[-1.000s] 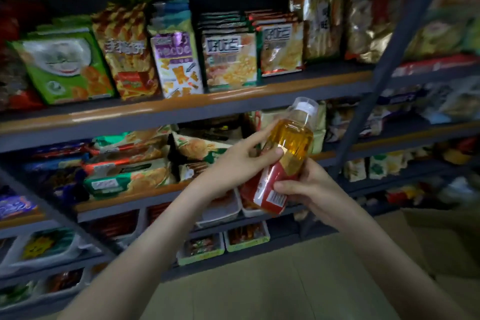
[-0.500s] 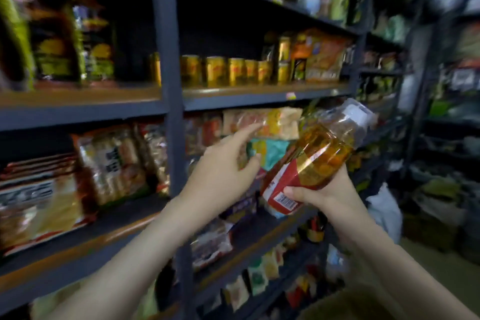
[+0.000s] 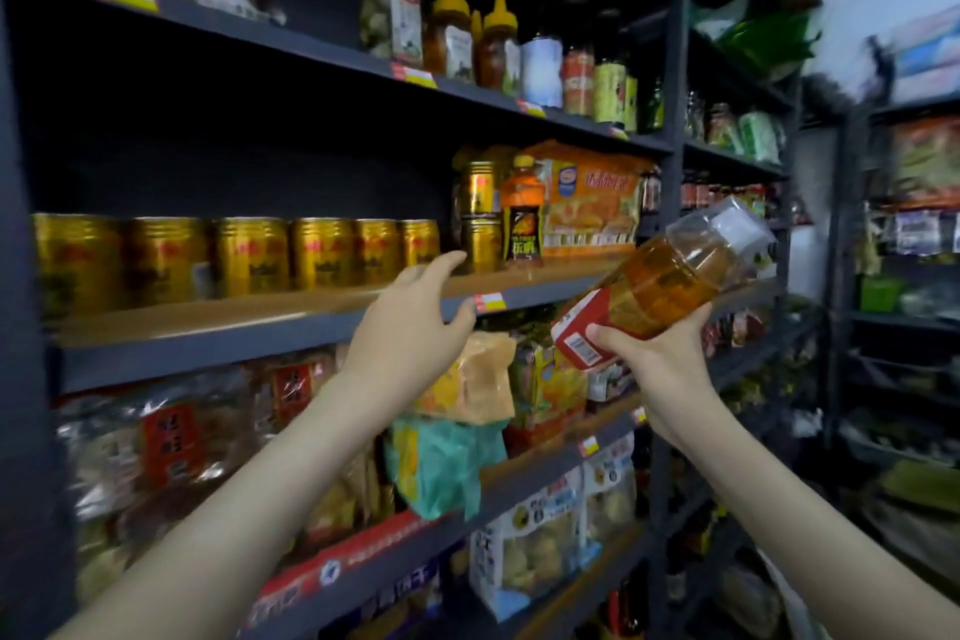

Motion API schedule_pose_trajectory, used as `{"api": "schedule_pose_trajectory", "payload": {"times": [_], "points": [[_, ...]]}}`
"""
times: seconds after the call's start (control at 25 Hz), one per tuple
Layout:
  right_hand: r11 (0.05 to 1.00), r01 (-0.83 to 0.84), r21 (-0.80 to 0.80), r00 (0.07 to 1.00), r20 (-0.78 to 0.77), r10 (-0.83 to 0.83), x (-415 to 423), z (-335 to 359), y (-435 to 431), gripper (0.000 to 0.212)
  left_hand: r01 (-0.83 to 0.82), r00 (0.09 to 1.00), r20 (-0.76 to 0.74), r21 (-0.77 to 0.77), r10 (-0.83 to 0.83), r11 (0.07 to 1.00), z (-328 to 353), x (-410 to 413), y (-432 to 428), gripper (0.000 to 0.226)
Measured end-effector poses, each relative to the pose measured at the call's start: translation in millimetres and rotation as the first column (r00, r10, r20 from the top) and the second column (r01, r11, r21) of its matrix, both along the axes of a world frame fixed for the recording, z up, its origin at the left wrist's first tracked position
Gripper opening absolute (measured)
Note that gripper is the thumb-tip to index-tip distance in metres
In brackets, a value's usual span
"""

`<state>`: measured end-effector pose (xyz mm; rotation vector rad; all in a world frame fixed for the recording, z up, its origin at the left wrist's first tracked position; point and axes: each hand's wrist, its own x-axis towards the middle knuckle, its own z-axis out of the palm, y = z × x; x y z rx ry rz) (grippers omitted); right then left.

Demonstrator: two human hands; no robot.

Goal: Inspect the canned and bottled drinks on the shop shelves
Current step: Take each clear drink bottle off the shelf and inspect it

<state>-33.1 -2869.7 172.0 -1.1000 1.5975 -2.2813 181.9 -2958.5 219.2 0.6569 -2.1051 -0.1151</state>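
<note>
My right hand (image 3: 652,353) grips a clear plastic bottle (image 3: 670,276) of amber drink with a red label and white cap, tilted up to the right. My left hand (image 3: 410,327) is raised with fingers spread and relaxed, holding nothing, in front of the edge of the middle shelf (image 3: 234,322). On that shelf stands a row of gold cans (image 3: 249,255), with two stacked gold cans (image 3: 480,213) and an orange-topped bottle (image 3: 522,218) further right.
The top shelf carries jars, yellow-capped squeeze bottles (image 3: 498,42) and dark bottles. An orange snack pack (image 3: 592,198) sits right of the cans. Lower shelves hold bagged snacks (image 3: 467,379). A dark upright post (image 3: 670,172) divides the racks; more shelving runs along the right.
My view has swung up and right from the snack shelves to the can shelf. My left hand let go of the bottle and lifted towards the shelf; my right hand still holds it.
</note>
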Motion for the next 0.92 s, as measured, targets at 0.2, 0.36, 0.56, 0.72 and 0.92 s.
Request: {"api": "schedule_pose_trajectory", "payload": {"times": [0.2,0.36,0.56,0.72,0.92], "points": [[0.987,0.001,-0.159,1.0,-0.006,-0.002,-95,48,-95,0.097,-0.139,0.99,-0.005,-0.1,0.139,0.985,49,-108,-73,0.061],[0.987,0.019,-0.161,1.0,0.013,-0.017,-148,80,-151,0.117,-0.249,0.962,0.092,-0.097,0.258,0.964,81,-184,-119,0.08],[0.993,0.035,-0.114,0.994,-0.098,-0.046,-188,74,-188,0.103,-0.343,0.914,0.194,-0.103,0.357,0.934,77,-234,-149,0.103],[0.994,0.109,0.006,0.944,-0.315,-0.101,-197,79,-201,0.082,-0.43,0.867,0.2,-0.164,0.456,0.888,70,-249,-155,0.11],[0.945,0.26,0.197,0.826,-0.553,-0.112,-189,96,-210,0.076,-0.475,0.848,0.148,-0.215,0.509,0.853,63,-255,-156,0.108]]}}
